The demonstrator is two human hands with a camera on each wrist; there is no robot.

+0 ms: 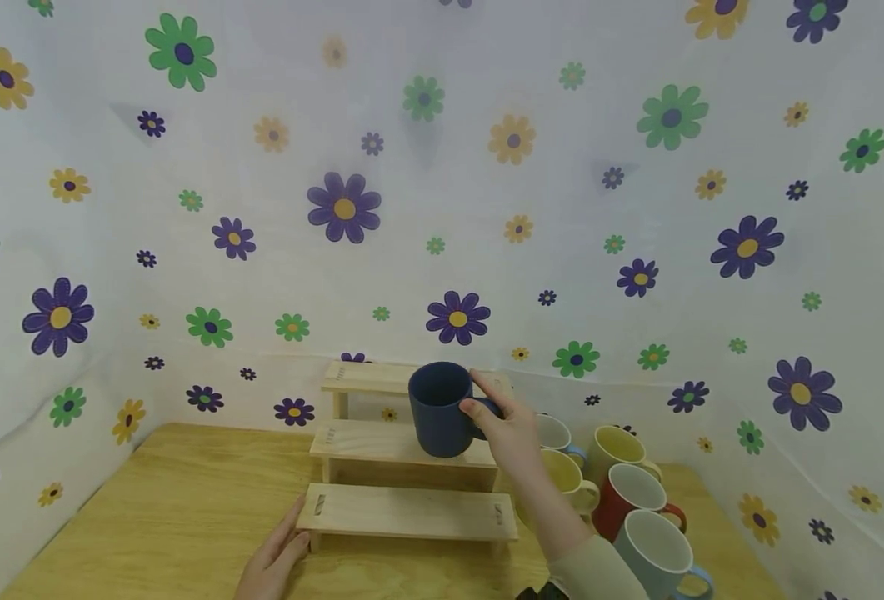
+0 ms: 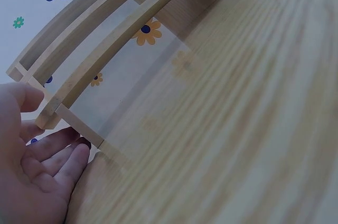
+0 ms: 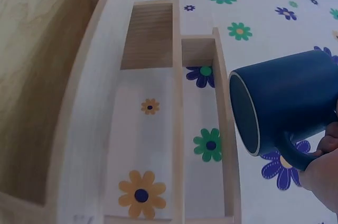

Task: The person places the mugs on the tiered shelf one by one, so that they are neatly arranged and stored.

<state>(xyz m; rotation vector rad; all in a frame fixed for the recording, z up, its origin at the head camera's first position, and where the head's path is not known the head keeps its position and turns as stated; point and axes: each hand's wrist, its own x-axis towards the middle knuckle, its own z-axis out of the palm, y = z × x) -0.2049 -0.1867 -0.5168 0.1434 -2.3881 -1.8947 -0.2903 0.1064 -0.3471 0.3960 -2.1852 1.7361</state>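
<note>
My right hand (image 1: 497, 417) grips a dark blue mug (image 1: 439, 417) by its handle. The mug is upright in the air, in front of the upper steps of a three-tier wooden stand (image 1: 412, 510). In the right wrist view, the same mug (image 3: 288, 100) appears apart from the stand's planks (image 3: 177, 108). My left hand (image 1: 277, 550) holds the left end of the stand's lowest step. From the left wrist view, the fingers of this hand (image 2: 39, 166) lie around the plank's end and against its leg.
Right of the stand, several mugs are grouped on the wooden table (image 1: 187, 500), including a red mug (image 1: 632, 500), a grey mug with a blue handle (image 1: 655, 554) and a yellow mug (image 1: 614, 450). My right forearm partly hides some. A flower-patterned sheet (image 1: 412, 267) surrounds the table.
</note>
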